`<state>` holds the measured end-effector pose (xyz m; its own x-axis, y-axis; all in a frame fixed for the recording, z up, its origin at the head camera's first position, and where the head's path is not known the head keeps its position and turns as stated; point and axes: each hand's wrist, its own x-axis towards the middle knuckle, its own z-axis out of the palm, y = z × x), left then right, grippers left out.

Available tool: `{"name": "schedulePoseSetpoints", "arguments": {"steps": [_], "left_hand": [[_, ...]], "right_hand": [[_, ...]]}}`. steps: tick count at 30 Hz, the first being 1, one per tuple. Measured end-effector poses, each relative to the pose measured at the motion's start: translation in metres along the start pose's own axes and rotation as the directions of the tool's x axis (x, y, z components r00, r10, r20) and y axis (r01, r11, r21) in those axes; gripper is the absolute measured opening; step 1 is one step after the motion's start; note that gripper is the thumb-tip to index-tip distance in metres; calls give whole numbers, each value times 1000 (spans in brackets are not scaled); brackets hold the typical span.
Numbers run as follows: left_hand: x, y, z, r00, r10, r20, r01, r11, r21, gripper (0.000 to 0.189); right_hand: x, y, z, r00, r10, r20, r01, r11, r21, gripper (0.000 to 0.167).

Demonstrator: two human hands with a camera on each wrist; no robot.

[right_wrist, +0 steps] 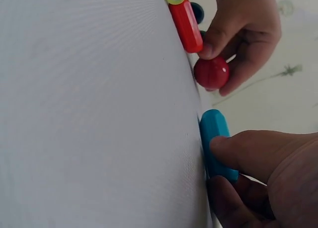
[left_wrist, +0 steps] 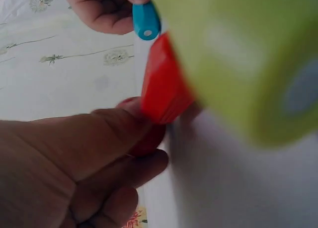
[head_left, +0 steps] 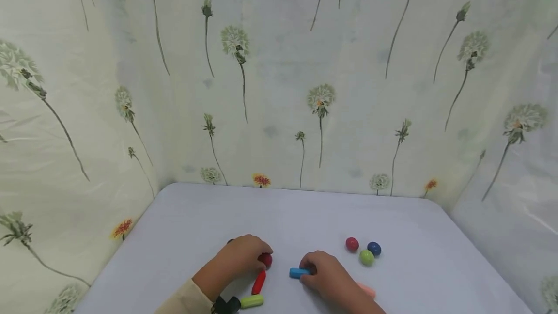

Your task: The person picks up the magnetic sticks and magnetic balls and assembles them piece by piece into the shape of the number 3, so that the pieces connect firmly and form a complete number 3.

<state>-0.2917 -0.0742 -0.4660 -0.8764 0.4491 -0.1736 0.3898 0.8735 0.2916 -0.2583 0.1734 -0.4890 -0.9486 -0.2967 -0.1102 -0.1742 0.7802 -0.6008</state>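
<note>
My left hand [head_left: 244, 254] pinches a red ball [head_left: 265, 260] between thumb and fingers, left of the table's middle. To the right, my right hand [head_left: 324, 275] holds a short blue toy stick [head_left: 299, 273] by one end, thumb and fingers around it. In the right wrist view the blue stick [right_wrist: 214, 133] lies along the white tabletop [right_wrist: 114, 114]. Close by my left thumb is a red faceted stick [head_left: 259, 282], with a lime-green stick [head_left: 252, 301] nearer me. The green stick's end [left_wrist: 303, 89] has a grey disc in the left wrist view.
Beyond my right hand sit another red ball [head_left: 352, 244], a dark blue ball [head_left: 374, 248] and a green ball [head_left: 367, 257]. A pink stick [head_left: 367, 290] is partly hidden by my right forearm. A dark ball [head_left: 230, 241] peeks out behind my left hand. Flowered cloth [head_left: 270, 86] hangs around the table.
</note>
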Motion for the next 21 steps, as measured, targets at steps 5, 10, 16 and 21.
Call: {"name": "schedulePoseSetpoints", "arguments": {"steps": [5, 10, 16, 21], "left_hand": [[1, 4, 6, 999, -12, -49, 9, 998, -62, 37], [2, 8, 14, 997, -49, -59, 37, 981, -190, 38], [3, 11, 20, 999, -26, -38, 13, 951, -310, 33], [3, 11, 23, 1000, 4, -30, -13, 941, -337, 31]], "right_hand": [[1, 1, 0, 1000, 29, 1, -29, 1000, 4, 16], [0, 1, 1, 999, 33, -17, -33, 999, -1, 17], [-2, 1, 2, 996, -19, -86, 18, 1000, -23, 15], [-1, 2, 1, 994, -30, -107, 29, 999, -17, 18]]}}
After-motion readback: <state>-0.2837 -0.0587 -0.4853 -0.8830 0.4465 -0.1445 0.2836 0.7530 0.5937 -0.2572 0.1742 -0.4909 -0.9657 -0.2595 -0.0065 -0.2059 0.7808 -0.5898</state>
